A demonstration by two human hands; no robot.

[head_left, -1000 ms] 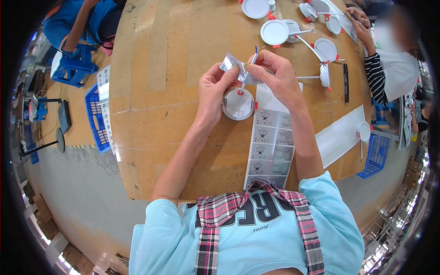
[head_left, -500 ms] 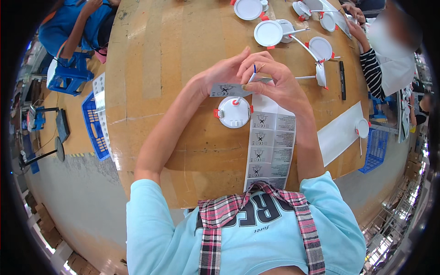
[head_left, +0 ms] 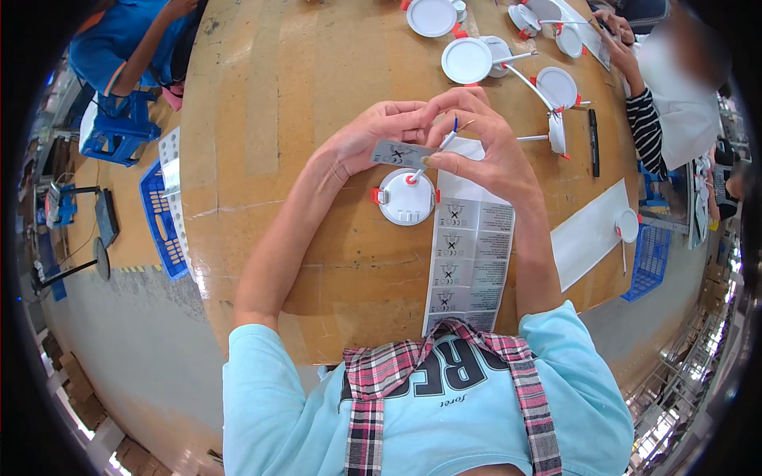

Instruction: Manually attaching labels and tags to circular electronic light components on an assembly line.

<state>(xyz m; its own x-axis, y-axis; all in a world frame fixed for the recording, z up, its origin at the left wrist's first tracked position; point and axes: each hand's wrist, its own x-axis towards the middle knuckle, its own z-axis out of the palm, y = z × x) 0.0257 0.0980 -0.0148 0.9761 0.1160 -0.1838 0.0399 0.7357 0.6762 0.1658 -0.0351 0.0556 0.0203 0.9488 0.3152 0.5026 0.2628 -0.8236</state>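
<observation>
Near the centre of the frame, slightly above the middle, both hands meet over a wooden worktable (head_left: 270, 159). The left hand (head_left: 373, 135) is closed in a pinch on a small grey label (head_left: 401, 152), holding it flat by its left end. The right hand (head_left: 480, 147) is curled, its thumb and forefinger pinching the right end of the same label together with a thin white cable (head_left: 432, 155) whose blue and brown wire tips stick up between the fingers. The cable runs down to a round white downlight (head_left: 406, 197) with red spring clips, which lies on the table just below the hands, apart from them except through the cable.

Right of the downlight, reaching down toward the lower middle of the frame, lies a long sheet of grey labels (head_left: 470, 262), partly under the right wrist. Further right sits a blank white backing sheet (head_left: 587, 234) with another small white lamp (head_left: 629, 224) at its edge.

Along the top of the frame several more white downlights (head_left: 467, 60) with cables lie on the table. At the upper right another person's hand in a striped sleeve (head_left: 644, 131) rests by the table edge. At the left edge stand blue plastic crates (head_left: 159, 218)
</observation>
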